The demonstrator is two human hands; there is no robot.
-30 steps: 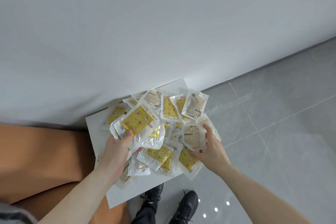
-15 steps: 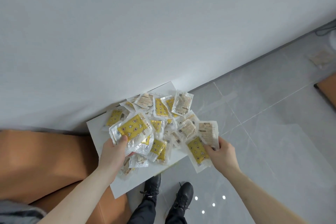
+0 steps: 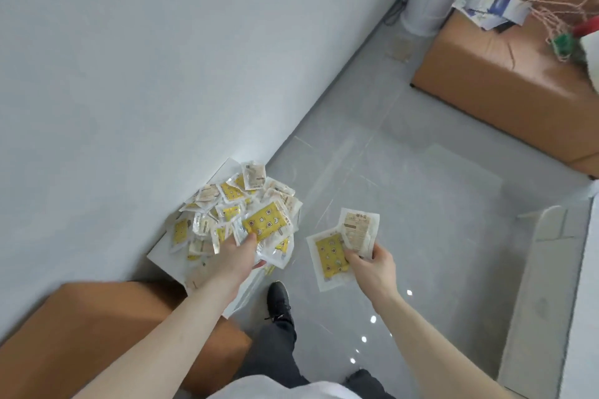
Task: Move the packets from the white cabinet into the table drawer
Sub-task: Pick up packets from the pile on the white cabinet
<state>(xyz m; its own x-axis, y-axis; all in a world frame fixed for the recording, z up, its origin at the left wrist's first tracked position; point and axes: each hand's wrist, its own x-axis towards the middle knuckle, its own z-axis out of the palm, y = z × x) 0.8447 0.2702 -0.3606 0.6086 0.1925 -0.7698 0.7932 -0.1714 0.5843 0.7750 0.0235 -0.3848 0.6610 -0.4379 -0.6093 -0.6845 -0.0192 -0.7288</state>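
Pile of packets (image 3: 236, 217) sits on top of the white cabinet (image 3: 162, 257), up against the gray wall (image 3: 129, 58); yellow star-print faces mixed w/ beige label backs. Left hand (image 3: 235, 257) is at the pile's near edge, fingers curled round a clump of packets, topmost a big yellow one (image 3: 266, 226). Right hand (image 3: 372, 264) is off to the side, over the tiled floor (image 3: 405, 178), well apart from the pile, pinching two packets: one yellow-faced (image 3: 327, 257), one beige-labelled (image 3: 358, 230), overlapping. Black shoe (image 3: 279, 300) below, between the arms. Brown sofa (image 3: 505, 81) far right w/ clutter on it. Table drawer not in shot.
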